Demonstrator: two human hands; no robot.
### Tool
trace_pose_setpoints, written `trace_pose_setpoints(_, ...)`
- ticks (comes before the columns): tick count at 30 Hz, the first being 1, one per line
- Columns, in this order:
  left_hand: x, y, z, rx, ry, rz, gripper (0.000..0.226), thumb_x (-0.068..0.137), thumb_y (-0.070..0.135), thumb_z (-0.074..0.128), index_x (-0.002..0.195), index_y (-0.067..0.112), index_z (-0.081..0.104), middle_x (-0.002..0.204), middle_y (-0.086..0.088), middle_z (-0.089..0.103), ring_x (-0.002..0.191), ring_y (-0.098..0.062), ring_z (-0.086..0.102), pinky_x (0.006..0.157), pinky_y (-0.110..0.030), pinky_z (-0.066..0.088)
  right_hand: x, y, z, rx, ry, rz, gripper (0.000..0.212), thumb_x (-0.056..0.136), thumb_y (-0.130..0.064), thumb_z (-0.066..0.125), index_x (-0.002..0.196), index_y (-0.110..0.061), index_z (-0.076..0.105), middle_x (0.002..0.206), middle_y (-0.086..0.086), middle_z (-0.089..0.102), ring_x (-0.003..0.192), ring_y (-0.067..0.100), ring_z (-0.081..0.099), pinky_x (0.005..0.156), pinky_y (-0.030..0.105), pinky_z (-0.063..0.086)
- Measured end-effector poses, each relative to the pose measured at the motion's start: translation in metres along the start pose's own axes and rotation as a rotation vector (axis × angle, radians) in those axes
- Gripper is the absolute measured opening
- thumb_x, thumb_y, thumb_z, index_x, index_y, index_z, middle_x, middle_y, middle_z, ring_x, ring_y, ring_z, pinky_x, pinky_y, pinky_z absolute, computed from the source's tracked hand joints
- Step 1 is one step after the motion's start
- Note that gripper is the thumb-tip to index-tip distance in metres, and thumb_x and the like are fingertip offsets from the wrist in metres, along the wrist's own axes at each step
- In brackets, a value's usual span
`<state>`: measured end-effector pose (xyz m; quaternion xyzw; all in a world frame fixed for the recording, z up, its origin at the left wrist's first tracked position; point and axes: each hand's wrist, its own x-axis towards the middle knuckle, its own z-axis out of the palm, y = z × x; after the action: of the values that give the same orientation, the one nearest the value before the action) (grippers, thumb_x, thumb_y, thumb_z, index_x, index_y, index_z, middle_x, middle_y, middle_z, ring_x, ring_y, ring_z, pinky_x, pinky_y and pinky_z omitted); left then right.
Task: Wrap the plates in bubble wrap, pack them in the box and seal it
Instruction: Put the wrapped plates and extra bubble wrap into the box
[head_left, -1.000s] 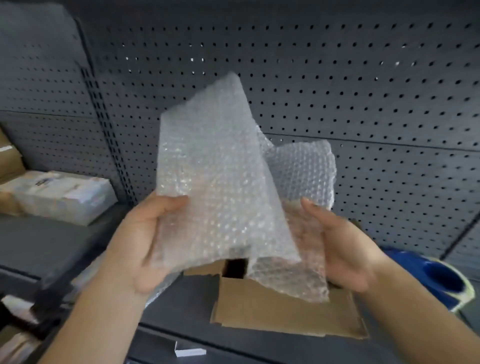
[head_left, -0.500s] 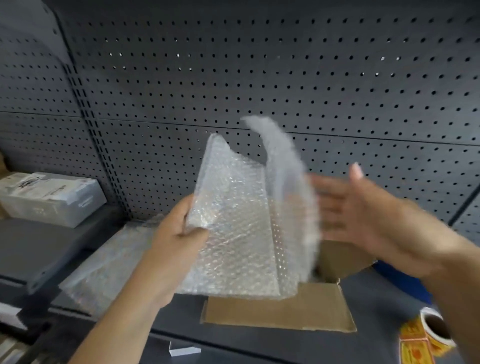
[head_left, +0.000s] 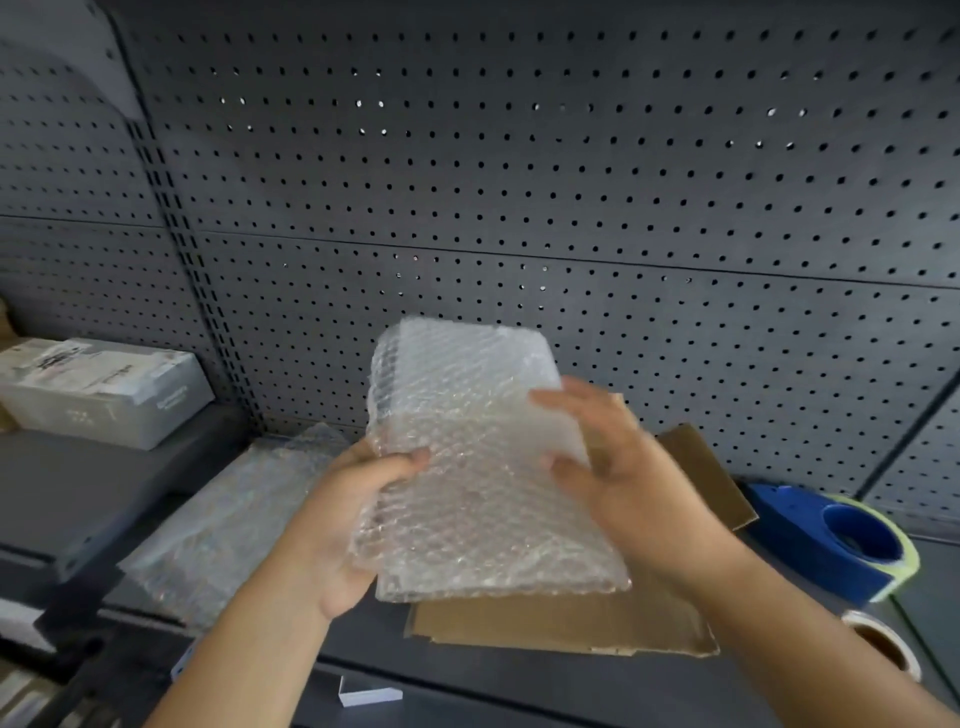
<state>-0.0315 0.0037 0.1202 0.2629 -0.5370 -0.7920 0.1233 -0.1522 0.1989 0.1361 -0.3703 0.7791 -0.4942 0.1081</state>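
Head cam: I see the bubble-wrap bundle (head_left: 478, 467) held up at ctr, just above the cardboard box (head_left: 571, 631). L hand (head_left: 348, 519) grips its 7 o'clock corner, thumb on top, palm under. R hand (head_left: 628, 488) lies on its 3 o'clock edge, fingers spread & near straight, blurred. Can't tell what's inside. Loose wrap sheet (head_left: 228, 519) lies at 9 o'clock of the hands, tape dispenser (head_left: 852, 540) at 3 o'clock.

The bubble-wrapped bundle (head_left: 483, 467) is above the cardboard box (head_left: 561, 623) on the shelf (head_left: 519, 675); spare wrap (head_left: 223, 519) lies left, tape dispenser (head_left: 831, 535) right, perhaps a label roll (head_left: 878, 644) before it.
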Motion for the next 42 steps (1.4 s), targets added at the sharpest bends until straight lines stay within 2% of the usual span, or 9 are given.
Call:
trace_pose_setpoints(4, 0.001, -0.002, -0.004, -0.098, -0.006, -0.035, 0.052, 0.057, 0.017, 0.088, 0.107, 0.013, 0.074, 0.107, -0.008, 0.078, 0.092, -0.023, 0.077, 0.082, -0.038, 0.059, 0.008, -0.004, -0.017, 0.667, 0.004, 0.407, 0.039, 0.093, -0.029, 0.068, 0.130, -0.022, 0.061, 0.121, 0.004, 0.073, 0.105, 0.024, 0.073, 0.092, 0.047, 0.056)
trace_pose_setpoints(7, 0.001, -0.006, -0.006, -0.053, -0.042, -0.062, 0.066, 0.047, 0.037, 0.099, 0.109, 0.024, 0.079, 0.124, -0.002, 0.074, 0.119, -0.026, 0.067, 0.111, -0.047, 0.044, 0.003, -0.010, -0.020, 0.729, -0.104, 0.488, 0.031, 0.092, -0.027, 0.066, 0.116, -0.010, 0.071, 0.111, 0.011, 0.076, 0.102, 0.027, 0.074, 0.087, 0.044, 0.055)
trace_pose_setpoints(13, 0.003, 0.004, -0.004, 0.021, -0.141, 0.040, 0.039, 0.084, 0.022, 0.073, 0.118, 0.004, 0.071, 0.118, -0.021, 0.072, 0.105, -0.030, 0.071, 0.096, -0.041, 0.055, 0.003, -0.008, -0.029, 0.692, -0.009, 0.440, 0.028, 0.092, -0.015, 0.066, 0.116, -0.002, 0.070, 0.112, 0.016, 0.075, 0.103, 0.031, 0.073, 0.094, 0.044, 0.054)
trace_pose_setpoints(17, 0.006, 0.003, 0.001, 0.307, 0.071, 0.334, 0.033, 0.090, 0.009, 0.074, 0.117, 0.025, 0.066, 0.108, 0.003, 0.077, 0.100, -0.017, 0.074, 0.084, -0.036, 0.059, 0.002, -0.016, -0.040, 0.576, 0.115, 0.370, 0.019, 0.097, -0.012, 0.061, 0.112, -0.005, 0.070, 0.105, 0.015, 0.077, 0.092, 0.032, 0.076, 0.084, 0.046, 0.060)
trace_pose_setpoints(25, 0.009, -0.008, 0.002, 0.549, 0.114, 0.541, 0.041, 0.094, 0.024, 0.071, 0.130, 0.034, 0.056, 0.122, 0.018, 0.065, 0.107, 0.005, 0.063, 0.088, -0.012, 0.048, 0.020, -0.042, -0.042, -0.241, 0.280, -0.055, 0.046, 0.101, -0.013, 0.049, 0.133, -0.046, 0.044, 0.097, -0.016, 0.066, 0.079, 0.022, 0.068, 0.065, 0.037, 0.059)
trace_pose_setpoints(31, 0.021, 0.010, -0.006, 0.312, 0.023, 0.352, 0.076, 0.073, 0.062, 0.074, 0.140, 0.032, 0.052, 0.123, 0.015, 0.072, 0.112, -0.003, 0.068, 0.094, -0.029, 0.053, 0.037, -0.028, -0.028, 0.448, -0.003, 0.016, 0.039, 0.098, 0.003, 0.054, 0.126, -0.022, 0.062, 0.114, 0.003, 0.075, 0.105, 0.027, 0.072, 0.088, 0.042, 0.059)
trace_pose_setpoints(37, 0.029, 0.018, -0.016, 0.223, -0.187, 0.295, 0.045, 0.082, 0.011, 0.080, 0.125, 0.013, 0.066, 0.121, -0.016, 0.072, 0.105, -0.038, 0.065, 0.099, -0.064, 0.046, 0.043, -0.005, -0.032, 0.747, -0.159, 0.213, 0.034, 0.077, 0.000, 0.065, 0.109, -0.009, 0.074, 0.106, 0.012, 0.077, 0.097, 0.026, 0.074, 0.081, 0.035, 0.062)
trace_pose_setpoints(40, 0.033, 0.013, -0.017, 0.206, -0.158, 0.318, 0.026, 0.091, 0.001, 0.069, 0.116, 0.005, 0.070, 0.116, -0.018, 0.073, 0.106, -0.044, 0.065, 0.097, -0.058, 0.049, 0.040, -0.002, -0.035, 0.639, -0.238, 0.104, 0.028, 0.061, 0.008, 0.071, 0.069, -0.018, 0.079, 0.077, 0.004, 0.076, 0.071, 0.014, 0.074, 0.063, 0.025, 0.060)
trace_pose_setpoints(42, 0.032, 0.012, -0.015, 0.201, -0.170, 0.363, 0.032, 0.099, -0.006, 0.052, 0.094, 0.013, 0.078, 0.109, -0.013, 0.076, 0.100, -0.038, 0.070, 0.081, -0.045, 0.059, 0.042, 0.004, -0.036, 0.589, -0.248, 0.130, 0.042, 0.080, 0.016, 0.057, 0.060, -0.016, 0.075, 0.079, 0.008, 0.075, 0.072, 0.020, 0.073, 0.065, 0.033, 0.060)
